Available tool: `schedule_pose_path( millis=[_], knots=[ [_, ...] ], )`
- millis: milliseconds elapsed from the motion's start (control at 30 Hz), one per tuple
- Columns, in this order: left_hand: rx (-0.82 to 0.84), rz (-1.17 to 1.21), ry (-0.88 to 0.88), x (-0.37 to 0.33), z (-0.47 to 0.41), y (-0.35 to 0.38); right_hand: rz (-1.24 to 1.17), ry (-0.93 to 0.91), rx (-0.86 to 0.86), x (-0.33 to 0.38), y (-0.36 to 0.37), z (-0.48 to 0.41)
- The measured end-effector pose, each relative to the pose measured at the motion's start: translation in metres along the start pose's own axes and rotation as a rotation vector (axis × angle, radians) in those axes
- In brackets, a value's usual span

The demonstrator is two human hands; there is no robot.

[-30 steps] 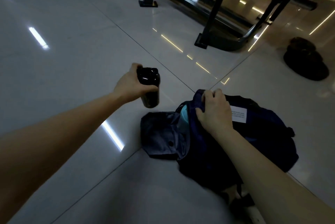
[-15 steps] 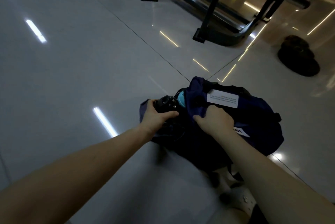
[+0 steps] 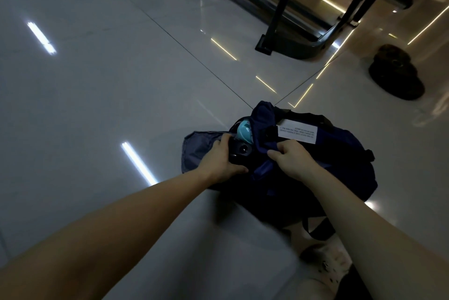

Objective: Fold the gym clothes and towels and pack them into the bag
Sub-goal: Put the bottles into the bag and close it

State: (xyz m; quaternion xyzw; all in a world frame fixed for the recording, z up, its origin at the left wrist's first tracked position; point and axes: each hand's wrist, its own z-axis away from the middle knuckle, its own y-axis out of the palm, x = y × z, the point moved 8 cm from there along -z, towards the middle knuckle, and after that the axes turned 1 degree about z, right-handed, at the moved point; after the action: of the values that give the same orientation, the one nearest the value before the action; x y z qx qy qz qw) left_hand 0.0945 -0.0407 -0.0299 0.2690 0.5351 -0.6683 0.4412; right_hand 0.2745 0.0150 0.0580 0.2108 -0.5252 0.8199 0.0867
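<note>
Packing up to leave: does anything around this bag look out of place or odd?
Nothing looks spilled or torn. One oddity: a dark heap lies on the floor at far right, apart from the bag, near the black frame. Too dim to tell what it is.

Glossy pale tiled floor (image 3: pixel 97 105) mirrors strip lights; black metal frame (image 3: pixel 286 20) stands beyond

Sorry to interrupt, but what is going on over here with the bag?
A person is packing a dark blue bag on the tiled floor. The left hand grips a black bottle at the bag's open mouth, beside a light blue item already inside. The right hand holds the fabric edge of the opening up.
</note>
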Motion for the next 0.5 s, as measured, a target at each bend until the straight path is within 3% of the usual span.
schedule_pose_path(
  millis=[167, 333, 500],
  knots=[
    [0.168, 0.106, -0.036, 0.007, -0.009, 0.016, 0.027, -0.065, 0.020, 0.003, -0.002, 0.001],
    [0.104, 0.074, -0.025, -0.001, -0.005, 0.015, 0.156, -0.231, 0.051, 0.026, -0.010, 0.009],
    [0.064, 0.060, -0.090, -0.017, -0.008, 0.015, 0.044, -0.300, 0.108, 0.026, -0.033, 0.021]
  ],
)
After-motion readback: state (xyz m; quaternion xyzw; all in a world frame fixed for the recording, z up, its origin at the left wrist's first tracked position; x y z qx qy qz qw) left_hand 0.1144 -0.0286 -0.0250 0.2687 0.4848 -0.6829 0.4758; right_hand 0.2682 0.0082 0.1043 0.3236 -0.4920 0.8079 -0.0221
